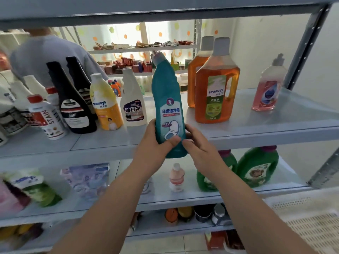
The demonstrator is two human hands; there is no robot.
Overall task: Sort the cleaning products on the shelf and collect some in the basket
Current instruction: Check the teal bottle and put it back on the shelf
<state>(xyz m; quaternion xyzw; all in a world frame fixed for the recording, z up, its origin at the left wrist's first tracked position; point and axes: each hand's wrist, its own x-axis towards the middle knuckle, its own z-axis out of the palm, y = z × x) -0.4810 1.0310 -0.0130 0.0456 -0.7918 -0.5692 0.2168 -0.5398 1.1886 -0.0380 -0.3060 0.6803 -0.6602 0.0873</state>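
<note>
Hands: our left hand (148, 143) and right hand (200, 146) both clasp the teal bottle (167, 99) low on its body, thumbs across the front and fingers curled behind.
Bottle's place: it is held nearly upright before the front edge of the shelf (256, 133), its base hanging below that edge and off the board.
Open room: we see bare board behind the held bottle, between the white bottle (133, 103) and the orange jugs (216, 92). More bare board lies between the jugs and the pink bottle (267, 88) near the right edge.
Basket: the white slotted basket (311, 226) sits at lower right, cut off by the frame.
Hidden: the rear orange jug is half covered by the front one. Our right arm crosses one green jug (256, 167) on the lower shelf. The pouches at far left are too blurred for us to read.
Writing: "seaways" shows on the front orange jug and the yellow bottle (106, 105), "油污净" on the white bottle, "Sam" on the black bottle (73, 107), "STAIN" on the red-capped bottle (47, 118).
</note>
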